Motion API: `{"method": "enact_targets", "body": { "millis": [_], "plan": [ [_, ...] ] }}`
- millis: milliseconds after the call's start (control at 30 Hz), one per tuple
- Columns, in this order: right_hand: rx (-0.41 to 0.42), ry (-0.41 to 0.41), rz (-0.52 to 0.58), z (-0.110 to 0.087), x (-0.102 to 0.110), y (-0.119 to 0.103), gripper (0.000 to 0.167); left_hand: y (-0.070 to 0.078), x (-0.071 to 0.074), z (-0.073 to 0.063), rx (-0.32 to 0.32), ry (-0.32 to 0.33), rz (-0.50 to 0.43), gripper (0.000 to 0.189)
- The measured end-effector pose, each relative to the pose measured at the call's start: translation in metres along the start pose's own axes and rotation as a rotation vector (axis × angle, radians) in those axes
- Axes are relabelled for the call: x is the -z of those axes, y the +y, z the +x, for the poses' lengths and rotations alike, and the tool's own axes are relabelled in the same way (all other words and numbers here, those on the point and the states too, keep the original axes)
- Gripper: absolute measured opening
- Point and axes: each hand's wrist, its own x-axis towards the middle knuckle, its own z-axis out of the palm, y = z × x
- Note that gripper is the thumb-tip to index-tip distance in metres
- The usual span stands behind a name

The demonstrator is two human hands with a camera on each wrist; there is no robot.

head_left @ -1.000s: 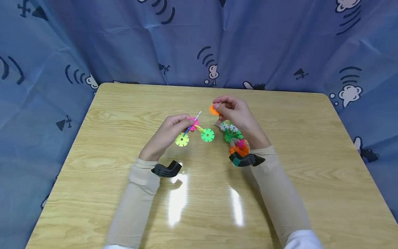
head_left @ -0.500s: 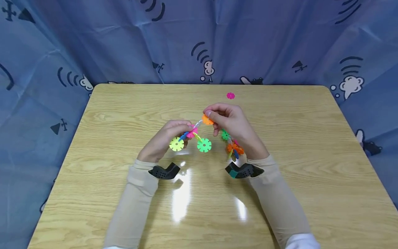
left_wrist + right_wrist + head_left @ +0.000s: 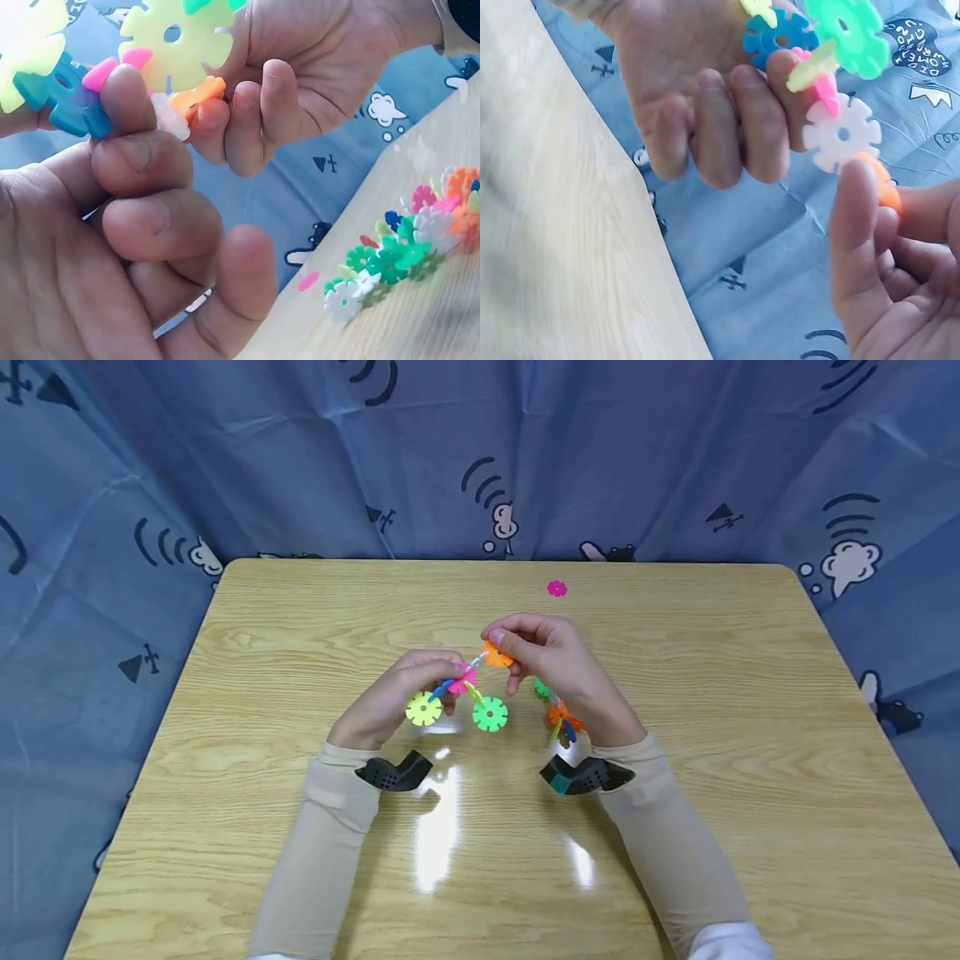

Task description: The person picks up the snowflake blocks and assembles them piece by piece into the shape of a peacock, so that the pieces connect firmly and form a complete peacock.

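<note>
Over the middle of the table, my left hand (image 3: 397, 689) pinches the pink disc (image 3: 465, 679) of a small assembly of notched interlocking plastic discs. A blue disc (image 3: 765, 41) joins the pink one to a pale yellow disc (image 3: 423, 708). Another yellow piece (image 3: 812, 69) links it to a green disc (image 3: 490, 714). A white disc (image 3: 826, 139) sticks out towards the right. Between thumb and fingertips, my right hand (image 3: 558, 664) grips an orange disc (image 3: 498, 654), its edge at the white disc's rim. The thumb partly hides the orange disc in the right wrist view.
Beneath the right wrist lies a pile of mixed discs (image 3: 397, 251), partly covered by that hand in the head view. One loose pink disc (image 3: 557, 588) lies near the far edge of the wooden table (image 3: 262, 635). A blue patterned curtain (image 3: 420, 460) hangs behind.
My right hand has brought the orange disc left and down to the white disc. The left hand's assembly has shifted slightly nearer, and the loose pink disc has come into view.
</note>
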Motion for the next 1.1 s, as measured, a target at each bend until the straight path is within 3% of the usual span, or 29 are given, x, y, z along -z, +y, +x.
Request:
{"method": "enact_targets", "body": {
  "millis": [200, 400, 667, 867, 1100],
  "plan": [
    [0.009, -0.005, 0.083, 0.002, -0.012, 0.008, 0.026, -0.001, -0.004, 0.002, 0.013, 0.002, -0.018, 0.026],
    [0.057, -0.077, 0.032, 0.000, -0.016, 0.012, 0.058, -0.001, -0.006, 0.002, 0.048, -0.001, -0.038, 0.024],
    [0.143, -0.031, -0.072, -0.001, -0.015, 0.011, 0.085, 0.003, -0.007, -0.001, 0.096, 0.000, -0.052, 0.024],
    [0.191, -0.035, -0.100, -0.002, -0.014, 0.011, 0.078, 0.005, -0.010, -0.003, 0.137, 0.028, -0.071, 0.034],
    [0.211, 0.026, -0.133, -0.001, -0.016, 0.012, 0.073, 0.005, -0.012, 0.002, 0.094, -0.061, -0.091, 0.026]
  ]
}}
